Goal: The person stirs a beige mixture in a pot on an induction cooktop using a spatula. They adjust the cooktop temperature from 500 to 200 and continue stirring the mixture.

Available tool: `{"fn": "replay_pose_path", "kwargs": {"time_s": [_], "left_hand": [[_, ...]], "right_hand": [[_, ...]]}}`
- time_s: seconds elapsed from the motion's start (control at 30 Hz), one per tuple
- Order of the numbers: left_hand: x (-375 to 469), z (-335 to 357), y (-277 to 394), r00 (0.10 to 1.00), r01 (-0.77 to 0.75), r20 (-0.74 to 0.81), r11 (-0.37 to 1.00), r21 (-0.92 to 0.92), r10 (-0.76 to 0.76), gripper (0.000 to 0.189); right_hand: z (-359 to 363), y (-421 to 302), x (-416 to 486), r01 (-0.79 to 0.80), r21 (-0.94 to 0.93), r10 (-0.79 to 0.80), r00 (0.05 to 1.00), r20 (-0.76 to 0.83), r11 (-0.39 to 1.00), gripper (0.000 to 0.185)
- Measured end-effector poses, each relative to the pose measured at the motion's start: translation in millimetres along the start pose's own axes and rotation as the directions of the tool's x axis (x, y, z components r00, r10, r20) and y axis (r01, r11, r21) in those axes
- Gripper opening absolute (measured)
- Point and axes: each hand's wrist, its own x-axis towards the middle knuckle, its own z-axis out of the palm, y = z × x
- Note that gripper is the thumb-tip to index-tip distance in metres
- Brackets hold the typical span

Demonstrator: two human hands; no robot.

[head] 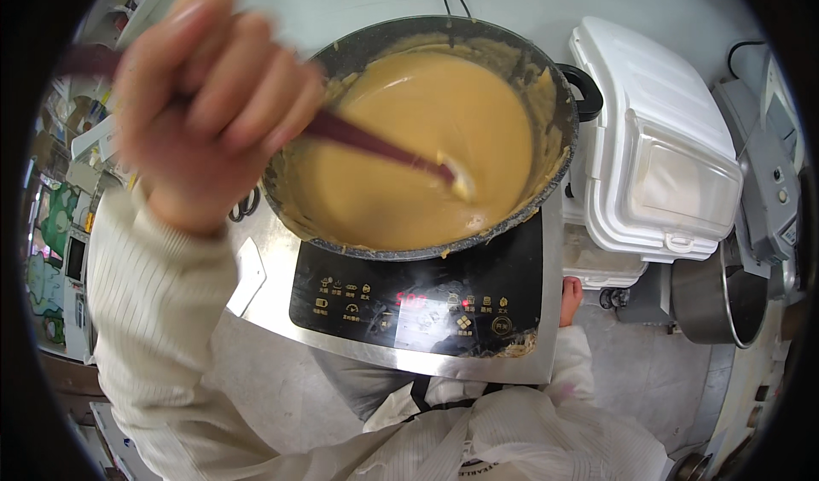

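My left hand [217, 90], blurred, is closed around the dark maroon handle [377, 140] of a long stirring tool. The handle slants down to the right over a large speckled grey pan [409, 254], and the tool's pale lower end [462, 183] dips into a thick tan mixture [397, 110]. Smears of the mixture coat the pan's inner wall. The pan stands on a black-topped induction cooker [377, 289] with a steel rim and a lit red display. My right hand [571, 300] is beside the cooker's right edge, fingers curled and partly hidden.
White lidded plastic bins [659, 135] stand close to the right of the pan's black side handle [583, 92]. Farther right are a grey appliance [761, 174] and a deep metal pot [704, 302]. Black-handled scissors [245, 207] lie left of the pan. Cords run up the wall behind.
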Motion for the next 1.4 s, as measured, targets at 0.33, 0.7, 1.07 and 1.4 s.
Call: {"fn": "replay_pose_path", "kwargs": {"time_s": [0.33,0.7,1.07,1.4], "left_hand": [[38.0,-52.2,3.2,0.98,0.013,-0.194,0.958,0.286,0.045,0.03],[-33.2,-9.4,49.9,0.999,0.02,-0.046,0.987,0.161,-0.013,0.023],[37.6,-22.5,-33.4,0.991,0.008,-0.131,0.981,0.193,0.017,0.031],[-22.7,-38.5,50.2,0.987,0.054,-0.157,0.973,0.225,-0.019,0.027]], "right_hand": [[-2.8,5.3,2.8,-0.035,0.083,0.035,0.999,-0.005,0.996,0.017],[-1.1,4.4,2.6,-0.059,0.033,0.059,0.998,0.001,0.998,0.018],[-3.5,-2.2,-0.1,-0.094,0.102,0.096,0.995,-0.01,0.99,0.015],[-1.6,5.6,4.6,-0.089,0.121,0.088,0.996,0.013,0.989,0.016]]}}
